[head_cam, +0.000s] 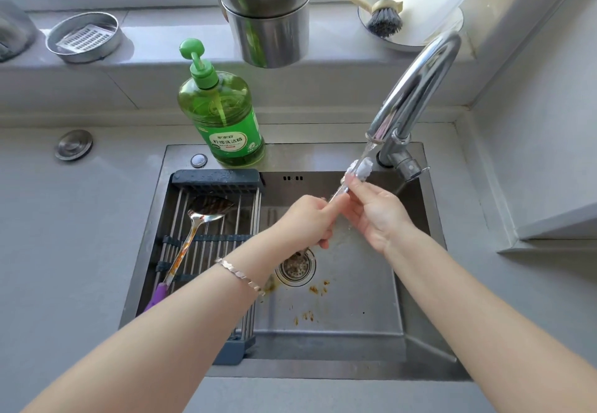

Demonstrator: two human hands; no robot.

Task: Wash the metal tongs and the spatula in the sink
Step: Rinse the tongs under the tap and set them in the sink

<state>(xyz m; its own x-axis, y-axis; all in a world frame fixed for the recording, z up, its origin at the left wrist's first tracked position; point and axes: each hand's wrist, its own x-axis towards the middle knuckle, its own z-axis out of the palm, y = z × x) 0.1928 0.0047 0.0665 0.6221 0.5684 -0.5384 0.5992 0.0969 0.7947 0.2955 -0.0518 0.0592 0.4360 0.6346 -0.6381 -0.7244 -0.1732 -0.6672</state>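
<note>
Rinsing: metal tongs (361, 169) held slanting under the running tap (416, 86), white tips uppermost in the stream, above the sink (349, 315).
Left grip: left hand (310, 219) clenched round the lower end of the tongs, index finger lying along the shaft.
Right grip: right hand (378, 215) pinching the shaft just below the white tips, thumb against fingertips.
Spatula: spatula (200, 215) lying on the drying rack (213, 178) across the sink's left half, blade to the back, purple handle to the front, orange streaks on it, apart from both hands.
Sink floor: orange specks near the drain strainer (295, 267).
Back rim: green soap bottle (223, 115) standing left of the tap.
Windowsill: stacked steel pots (268, 15), dish brush (384, 22), round tin (85, 38).
Wrist: bracelet (240, 275) on the left arm.
</note>
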